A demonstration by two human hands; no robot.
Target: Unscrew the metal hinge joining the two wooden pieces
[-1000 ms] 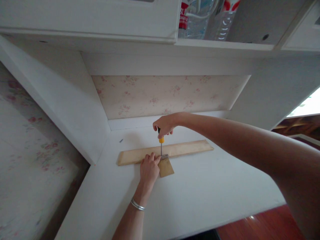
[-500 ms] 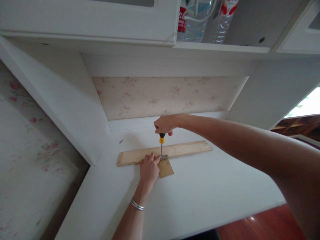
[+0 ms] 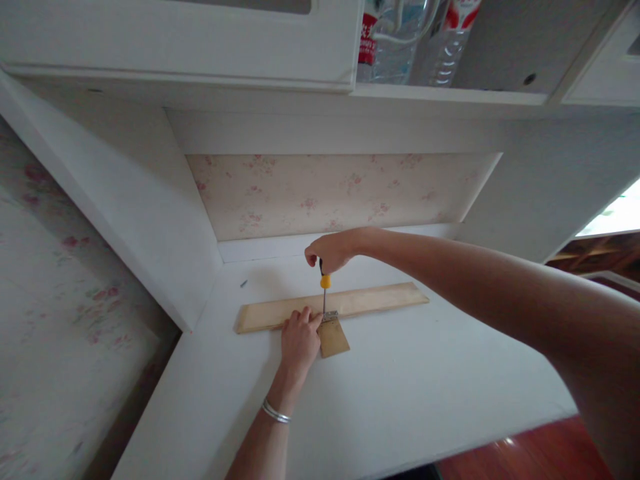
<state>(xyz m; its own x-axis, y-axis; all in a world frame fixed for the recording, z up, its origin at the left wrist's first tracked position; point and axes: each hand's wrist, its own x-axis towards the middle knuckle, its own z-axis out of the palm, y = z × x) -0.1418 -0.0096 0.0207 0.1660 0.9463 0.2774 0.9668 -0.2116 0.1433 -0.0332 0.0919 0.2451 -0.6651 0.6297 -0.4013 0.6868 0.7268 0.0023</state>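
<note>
A long pale wooden strip (image 3: 375, 300) lies on the white tabletop, with a short wooden piece (image 3: 334, 339) at its front edge. A small metal hinge (image 3: 331, 316) sits across the joint between them. My left hand (image 3: 300, 339) holds the strip down, its fingers bent over the front edge and a fingertip beside the hinge. Above it my right hand (image 3: 333, 251) is closed on the handle of a screwdriver (image 3: 325, 282), yellow and black. The screwdriver stands upright, tip down at the hinge; any screw under the tip is too small to make out.
A small screw-like metal piece (image 3: 243, 283) lies behind the strip on the left. White side panels (image 3: 125, 180) flank the tabletop. Overhead, a cabinet door (image 3: 200, 47) and a shelf with plastic bottles (image 3: 447, 57) overhang the work spot.
My right hand has turned on the screwdriver handle, its fingers now placed differently and more handle showing. My left hand, the strip and the hinge stay in place.
</note>
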